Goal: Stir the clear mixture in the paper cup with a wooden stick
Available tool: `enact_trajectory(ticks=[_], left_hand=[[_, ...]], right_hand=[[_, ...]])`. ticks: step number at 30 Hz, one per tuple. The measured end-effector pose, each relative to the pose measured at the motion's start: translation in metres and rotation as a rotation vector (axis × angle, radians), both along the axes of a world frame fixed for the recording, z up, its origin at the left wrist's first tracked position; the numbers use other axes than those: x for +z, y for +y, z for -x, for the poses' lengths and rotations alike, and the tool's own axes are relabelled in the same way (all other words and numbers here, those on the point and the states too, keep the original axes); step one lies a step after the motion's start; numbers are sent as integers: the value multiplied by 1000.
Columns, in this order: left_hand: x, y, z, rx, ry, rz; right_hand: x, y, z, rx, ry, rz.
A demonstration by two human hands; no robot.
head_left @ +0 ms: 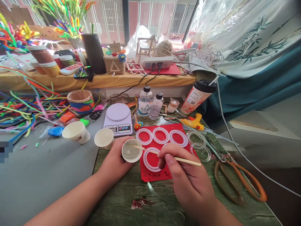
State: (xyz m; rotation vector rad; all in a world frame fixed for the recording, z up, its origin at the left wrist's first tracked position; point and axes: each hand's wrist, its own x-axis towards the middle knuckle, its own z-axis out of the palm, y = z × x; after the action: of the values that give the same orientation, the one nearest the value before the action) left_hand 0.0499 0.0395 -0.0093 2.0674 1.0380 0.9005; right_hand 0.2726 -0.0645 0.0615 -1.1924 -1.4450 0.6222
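Note:
My left hand [116,160] is wrapped round a white paper cup [132,158] holding a clear liquid. A thin wooden stick [188,161] is pinched in my right hand [188,175], its far end inside the cup. Beneath and beyond my right hand lies a red sheet [156,177] with several whitish ring moulds [144,136] on it; my fingers partly cover some of them. An empty paper cup [104,138] stands just left of the held one, near a white kitchen scale [118,117].
Two clear bottles [144,102] with black caps stand behind the sheet. Stacked cups [76,131] are at left. A yellow glue gun [196,122], clear rings [199,152], large scissors [240,182] and a lidded drink cup [197,97] are at right. A cable hangs along the right side.

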Motion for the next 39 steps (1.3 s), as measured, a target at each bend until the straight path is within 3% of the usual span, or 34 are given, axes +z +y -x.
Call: enact_trajectory(ticks=[16, 20, 23, 39], left_hand=[[5, -1, -1, -7, 6, 12], [1, -1, 0, -5, -8, 12], [-2, -1, 0, 11, -12, 38], [-5, 0, 1, 12, -19, 76]], right_hand=[[-1, 0, 0, -53, 44, 38], [-1, 1, -1, -13, 53, 79], [1, 1, -2, -95, 32, 41], [3, 0, 0, 2, 6, 40]])
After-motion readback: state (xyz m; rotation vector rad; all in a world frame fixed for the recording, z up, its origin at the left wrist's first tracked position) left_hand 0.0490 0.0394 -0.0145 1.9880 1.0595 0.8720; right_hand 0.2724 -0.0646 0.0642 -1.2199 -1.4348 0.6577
